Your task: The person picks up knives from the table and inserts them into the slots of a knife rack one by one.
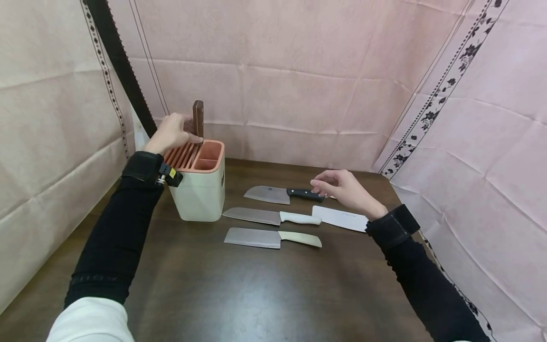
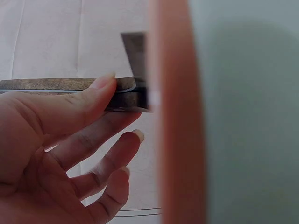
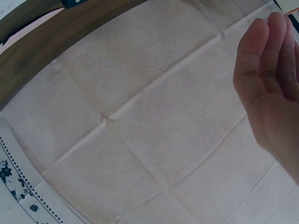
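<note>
My left hand [image 1: 171, 134] pinches the brown wooden handle [image 1: 198, 116] of a knife between thumb and fingers. That knife stands upright, its blade [image 2: 135, 53] mostly hidden in the slotted top of a pale green knife block [image 1: 198, 197] with an orange lid. In the left wrist view, the thumb lies along the handle near the block's rim. Over at the right, my right hand [image 1: 344, 190] hovers with loosely bent fingers and holds nothing. Closest to its fingertips is a black-handled knife [image 1: 268, 194] lying on the table.
On the brown table [image 1: 192, 280] lie a white-handled knife [image 1: 252, 214], a cream-handled cleaver [image 1: 252, 237] and a white blade [image 1: 339, 217], partly behind the right wrist. Beside the block's slots are two open compartments [image 1: 209, 152]. Pale cloth [image 1: 278, 95] hangs behind and along both sides.
</note>
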`<state>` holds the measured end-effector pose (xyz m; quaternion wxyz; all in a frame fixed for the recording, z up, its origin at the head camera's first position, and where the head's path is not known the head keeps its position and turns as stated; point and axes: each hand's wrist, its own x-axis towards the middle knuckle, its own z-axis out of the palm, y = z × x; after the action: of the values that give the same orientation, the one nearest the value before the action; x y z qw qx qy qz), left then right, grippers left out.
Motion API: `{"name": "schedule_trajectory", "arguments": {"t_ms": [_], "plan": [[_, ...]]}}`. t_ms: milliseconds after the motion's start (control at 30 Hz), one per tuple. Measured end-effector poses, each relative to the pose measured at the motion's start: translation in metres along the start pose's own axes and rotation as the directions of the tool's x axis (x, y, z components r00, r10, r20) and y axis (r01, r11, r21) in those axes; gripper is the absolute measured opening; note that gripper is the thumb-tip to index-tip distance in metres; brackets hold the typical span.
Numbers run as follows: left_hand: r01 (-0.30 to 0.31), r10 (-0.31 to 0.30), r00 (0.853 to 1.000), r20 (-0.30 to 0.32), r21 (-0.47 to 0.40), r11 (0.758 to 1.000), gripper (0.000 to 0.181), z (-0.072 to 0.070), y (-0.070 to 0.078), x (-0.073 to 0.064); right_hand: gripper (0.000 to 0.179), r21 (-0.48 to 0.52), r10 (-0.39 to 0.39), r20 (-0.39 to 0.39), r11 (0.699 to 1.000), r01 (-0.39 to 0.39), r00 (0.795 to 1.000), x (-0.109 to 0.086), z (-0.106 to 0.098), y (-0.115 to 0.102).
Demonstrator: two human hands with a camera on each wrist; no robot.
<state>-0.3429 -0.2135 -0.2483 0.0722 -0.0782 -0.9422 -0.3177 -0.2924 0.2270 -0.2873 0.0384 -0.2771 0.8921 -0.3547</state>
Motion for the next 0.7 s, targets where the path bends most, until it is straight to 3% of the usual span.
{"name": "schedule_trajectory", "arguments": {"t_ms": [300, 700], "plan": [[-0.011, 0.011, 1.0, -0.007, 0.014, 1.0, 0.037, 0.007, -0.006, -0.001, 0.027, -0.006, -0.001, -0.009, 1.0, 0.001, 1.0, -0.005, 0.004, 0.01], [0.025, -0.023, 0.999, -0.032, 0.055, 0.998, 0.04, 0.005, -0.004, -0.007, 0.026, -0.01, 0.004, -0.036, 1.0, -0.004, 0.999, -0.013, -0.001, 0.027]]}}
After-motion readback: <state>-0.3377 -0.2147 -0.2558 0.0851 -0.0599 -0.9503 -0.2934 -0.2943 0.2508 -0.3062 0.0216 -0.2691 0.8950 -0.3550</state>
